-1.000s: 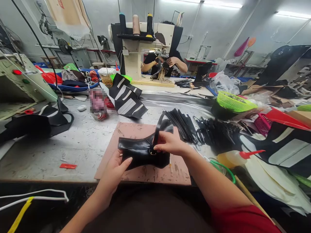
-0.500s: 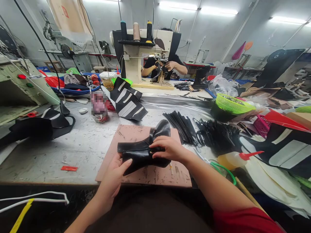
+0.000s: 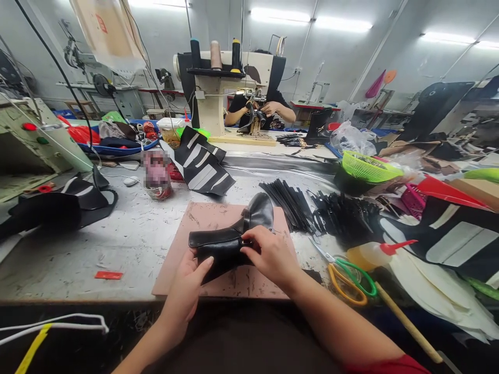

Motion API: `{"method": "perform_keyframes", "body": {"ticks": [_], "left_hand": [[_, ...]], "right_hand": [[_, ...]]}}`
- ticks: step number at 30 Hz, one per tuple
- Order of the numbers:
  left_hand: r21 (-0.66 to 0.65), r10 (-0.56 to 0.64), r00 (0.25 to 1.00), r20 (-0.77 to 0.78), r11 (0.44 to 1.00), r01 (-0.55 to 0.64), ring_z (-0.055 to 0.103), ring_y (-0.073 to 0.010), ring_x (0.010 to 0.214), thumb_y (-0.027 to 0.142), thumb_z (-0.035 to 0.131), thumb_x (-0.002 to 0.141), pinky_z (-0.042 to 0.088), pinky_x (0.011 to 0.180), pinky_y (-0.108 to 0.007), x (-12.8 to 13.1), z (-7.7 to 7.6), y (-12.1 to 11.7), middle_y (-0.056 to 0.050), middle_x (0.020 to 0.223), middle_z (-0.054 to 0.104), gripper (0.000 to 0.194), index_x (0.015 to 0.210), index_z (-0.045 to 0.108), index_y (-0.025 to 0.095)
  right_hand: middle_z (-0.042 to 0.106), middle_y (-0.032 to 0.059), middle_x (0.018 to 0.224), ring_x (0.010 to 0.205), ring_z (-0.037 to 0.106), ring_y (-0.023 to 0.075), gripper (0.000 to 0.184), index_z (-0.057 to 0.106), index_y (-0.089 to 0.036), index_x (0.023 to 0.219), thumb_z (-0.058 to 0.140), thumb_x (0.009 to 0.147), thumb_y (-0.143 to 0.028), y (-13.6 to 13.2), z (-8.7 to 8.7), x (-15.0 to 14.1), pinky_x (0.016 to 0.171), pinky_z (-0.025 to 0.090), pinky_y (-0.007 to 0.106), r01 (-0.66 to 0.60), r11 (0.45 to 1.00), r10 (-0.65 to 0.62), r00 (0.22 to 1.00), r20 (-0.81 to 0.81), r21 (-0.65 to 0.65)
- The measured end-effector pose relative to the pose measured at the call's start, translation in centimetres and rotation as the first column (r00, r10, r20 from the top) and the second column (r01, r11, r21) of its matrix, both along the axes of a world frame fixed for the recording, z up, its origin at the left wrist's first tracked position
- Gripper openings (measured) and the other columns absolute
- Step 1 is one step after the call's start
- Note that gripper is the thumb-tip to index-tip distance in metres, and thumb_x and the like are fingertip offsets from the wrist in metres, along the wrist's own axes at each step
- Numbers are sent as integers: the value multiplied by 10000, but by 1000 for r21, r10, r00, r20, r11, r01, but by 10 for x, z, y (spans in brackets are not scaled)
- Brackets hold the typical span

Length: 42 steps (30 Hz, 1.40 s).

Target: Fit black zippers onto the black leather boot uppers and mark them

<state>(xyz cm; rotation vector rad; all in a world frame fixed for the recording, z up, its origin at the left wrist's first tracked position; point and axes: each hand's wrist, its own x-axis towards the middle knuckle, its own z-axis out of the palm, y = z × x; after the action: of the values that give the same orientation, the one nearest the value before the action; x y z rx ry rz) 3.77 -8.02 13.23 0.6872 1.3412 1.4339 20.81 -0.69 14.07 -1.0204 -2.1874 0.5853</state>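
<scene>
A glossy black leather boot upper (image 3: 218, 238) lies on its side over a pinkish board (image 3: 171, 275), its shaft pointing left and its rounded foot part at the upper right. My left hand (image 3: 191, 275) grips the lower left of the shaft, thumb on top and fingers underneath. At the ankle, my right hand (image 3: 268, 254) has thumb and forefinger pinched at a small gold-coloured buckle (image 3: 245, 241), which they partly cover. A black strap (image 3: 246, 220) crosses the upper just above those fingers.
Right of the board are black strips (image 3: 290, 205), scissors (image 3: 346, 275) with green and orange handles, a glue bottle (image 3: 366, 255) and a wooden stick (image 3: 409, 322). Cut black panels (image 3: 205, 166) lie behind. Across the table, a co-worker's hands (image 3: 271, 108) work at a sewing machine (image 3: 212, 98).
The strap that my right hand was lifting now lies across the upper. My right hand has moved down to the buckle, while my left hand keeps its grip on the shaft.
</scene>
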Motion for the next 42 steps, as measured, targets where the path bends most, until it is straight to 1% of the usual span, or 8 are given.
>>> {"method": "perform_keyframes", "body": {"ticks": [4,10,16,25,32,34,39,42], "left_hand": [[10,9,1000,-10,1000,-8,524,-253,1135,380,699,640,401,987,-384,7,-2,-1,-86,1099,640,622,1181,470,173],[54,-5,1000,-28,999,7,509,-228,1153,383,631,723,375,1010,-369,17,-9,-5,-73,1195,586,556,1209,439,195],[86,68,998,-5,994,-67,496,-215,1159,359,603,762,320,1048,-401,16,-17,-7,-61,1149,596,473,1179,434,211],[-7,46,998,47,999,-46,568,-239,1071,421,655,701,426,945,-385,19,-28,-8,-60,1006,656,455,1048,451,209],[54,183,975,129,980,-191,495,-211,1156,390,684,675,337,1042,-381,26,-18,4,-21,1086,611,459,1050,467,239],[85,214,967,140,970,-227,479,-213,1172,375,677,685,332,1049,-386,23,-14,5,-18,1112,595,467,1083,470,245],[80,237,966,108,966,-246,451,-210,1199,360,653,719,304,1073,-388,10,-17,4,-18,1153,572,431,1098,482,251],[35,207,971,119,977,-212,433,-209,1214,384,676,690,269,1095,-390,5,-23,4,-10,1171,560,446,1076,491,257]], "right_hand": [[589,11,763,653,551,136,131,556,-190,834,544,726,-117,-3,-3,1,624,458,267,62,988,-80,989,-124,-143],[571,64,856,794,547,189,107,527,-190,846,501,763,-128,-9,-13,-3,733,459,345,123,992,-125,988,-88,-25],[460,34,945,597,512,78,166,494,-201,861,521,721,-116,-17,-17,6,521,441,226,41,964,-127,939,-320,-264],[446,-8,703,586,461,98,239,350,-197,604,511,696,-46,-52,-6,54,507,382,200,-95,975,108,992,57,-202],[449,-3,704,599,451,106,244,348,-205,608,540,723,-109,-48,-9,29,508,379,206,-4,985,-21,990,-141,-175],[459,-10,711,613,455,100,267,350,-197,595,570,687,-76,-46,-8,25,527,377,199,-92,966,62,989,-131,-243],[493,-43,662,641,478,100,298,426,-169,560,658,560,19,-30,-10,49,562,347,190,-210,834,360,907,216,-510],[517,-42,657,607,485,99,217,483,-183,640,669,610,-75,-8,-12,64,524,353,188,-81,805,225,958,177,-587]]}}
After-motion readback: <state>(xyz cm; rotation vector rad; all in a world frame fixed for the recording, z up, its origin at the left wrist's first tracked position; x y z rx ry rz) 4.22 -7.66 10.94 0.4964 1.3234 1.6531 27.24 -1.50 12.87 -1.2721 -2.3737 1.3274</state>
